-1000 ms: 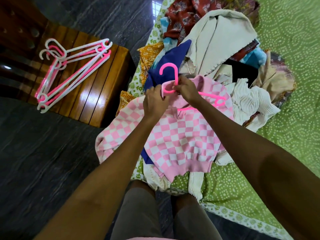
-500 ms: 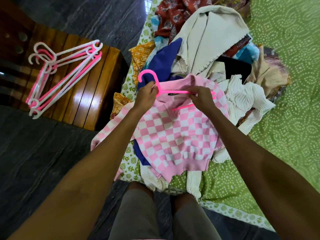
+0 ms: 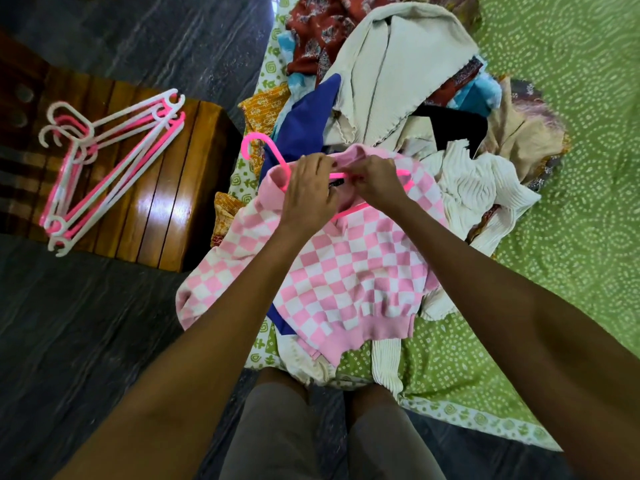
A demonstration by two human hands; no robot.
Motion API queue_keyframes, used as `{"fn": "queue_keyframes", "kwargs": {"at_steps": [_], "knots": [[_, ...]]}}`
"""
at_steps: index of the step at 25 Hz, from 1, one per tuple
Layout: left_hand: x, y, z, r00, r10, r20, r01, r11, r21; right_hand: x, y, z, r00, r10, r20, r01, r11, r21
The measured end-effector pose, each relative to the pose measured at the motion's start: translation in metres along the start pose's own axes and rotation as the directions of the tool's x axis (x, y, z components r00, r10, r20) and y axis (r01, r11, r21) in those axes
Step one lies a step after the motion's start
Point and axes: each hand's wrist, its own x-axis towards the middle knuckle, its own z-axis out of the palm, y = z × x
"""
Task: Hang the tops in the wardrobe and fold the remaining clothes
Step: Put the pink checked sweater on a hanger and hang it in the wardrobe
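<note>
Home bedroom: clothes-strewn bed

Bright, soft daylight; glare on wooden table; edges warped.

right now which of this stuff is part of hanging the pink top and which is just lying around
In use:
- pink checked top
- pink hanger, being worked into its neck
- left hand and right hand, both gripping at the collar

Lying about:
- spare hangers on the wooden table
- cream garment, blue cloth and white knit on the green bedsheet
</note>
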Motion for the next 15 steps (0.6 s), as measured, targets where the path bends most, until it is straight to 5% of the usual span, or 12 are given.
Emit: {"fn": "queue_keyframes", "kwargs": {"at_steps": [4,8,11,15], "knots": [[0.036,-0.009,0.01,0.923,-0.102,0.372,0.077,0.994,0.082,-0.005,0.011,-0.011,0.978,-0.029,0.209,0.078,0.97,-0.23],[0.031,-0.028,0.008,0.93,0.015,0.368,-0.038,0.998,0.057,-0.005,0.026,-0.028,0.973,0.002,0.232,0.097,0.905,-0.414],[0.027,-0.032,0.007,0.945,0.041,0.325,-0.078,0.992,0.101,0.005,0.04,-0.047,0.97,0.174,0.171,-0.179,0.984,0.016],[0.03,-0.034,0.006,0.957,0.018,0.291,-0.055,0.991,0.119,0.006,0.049,-0.042,0.873,0.486,-0.038,-0.422,0.792,0.441]]}}
